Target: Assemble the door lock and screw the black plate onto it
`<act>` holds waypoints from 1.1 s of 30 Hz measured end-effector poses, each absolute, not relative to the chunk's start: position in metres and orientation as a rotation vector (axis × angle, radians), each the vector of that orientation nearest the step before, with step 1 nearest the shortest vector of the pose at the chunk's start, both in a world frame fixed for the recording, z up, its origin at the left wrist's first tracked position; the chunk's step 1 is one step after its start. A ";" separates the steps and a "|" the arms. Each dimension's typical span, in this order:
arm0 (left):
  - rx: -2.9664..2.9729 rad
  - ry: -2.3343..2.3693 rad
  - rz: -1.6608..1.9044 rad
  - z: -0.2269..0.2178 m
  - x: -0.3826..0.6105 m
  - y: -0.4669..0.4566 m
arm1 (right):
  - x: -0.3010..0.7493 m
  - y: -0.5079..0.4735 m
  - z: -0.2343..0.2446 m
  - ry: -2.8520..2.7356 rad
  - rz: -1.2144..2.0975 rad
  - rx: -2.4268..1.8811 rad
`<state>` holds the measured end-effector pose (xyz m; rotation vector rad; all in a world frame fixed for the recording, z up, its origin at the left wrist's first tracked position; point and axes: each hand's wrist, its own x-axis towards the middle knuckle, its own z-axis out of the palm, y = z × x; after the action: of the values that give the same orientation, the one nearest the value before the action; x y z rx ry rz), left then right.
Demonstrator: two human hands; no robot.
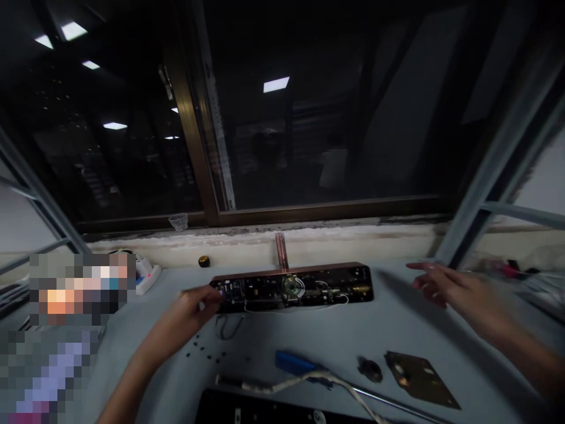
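Note:
A long black housing [265, 303] with a copper-coloured rim lies open on the table, looking like an electronic door lock panel. A circuit board, a round part and thin wires show inside it. Behind it sticks up a copper-coloured bar [281, 252]. My left hand [194, 309] is closed, its fingertips gripping the left end of the housing; whether a small part is also between them is hidden. Off to the right, my right hand [445, 288] hovers apart from everything, slightly blurred, with the index finger stretched out and the others loosely bent.
In front lie small dark screws [209, 357], a blue-handled screwdriver [293, 363], a pale cable [309, 375], a round dark part [369, 370], a metal plate [421, 377] and a second black panel [260, 407]. A power strip [148, 280] stands left; metal frame posts flank the table.

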<state>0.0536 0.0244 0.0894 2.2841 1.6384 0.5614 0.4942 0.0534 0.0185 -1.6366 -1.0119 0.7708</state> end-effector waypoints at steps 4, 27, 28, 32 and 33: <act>2.222 1.793 0.315 0.057 0.055 0.003 | 0.499 0.056 0.011 -1.130 0.703 -1.707; 2.341 2.182 0.162 0.057 0.129 0.052 | 0.508 0.057 -0.012 -1.536 0.439 -1.773; 2.333 2.208 0.170 0.054 0.130 0.054 | 0.509 0.058 -0.014 -1.547 0.432 -1.758; 2.309 2.227 0.201 0.041 0.130 0.057 | 0.515 0.067 -0.028 -1.578 0.366 -1.694; 2.298 2.237 0.210 0.038 0.130 0.057 | 0.517 0.071 -0.032 -1.577 0.335 -1.685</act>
<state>0.1297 0.0566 0.0381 2.2984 2.2372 0.2099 0.5171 0.0707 -0.0324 -1.6845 -1.5775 0.3348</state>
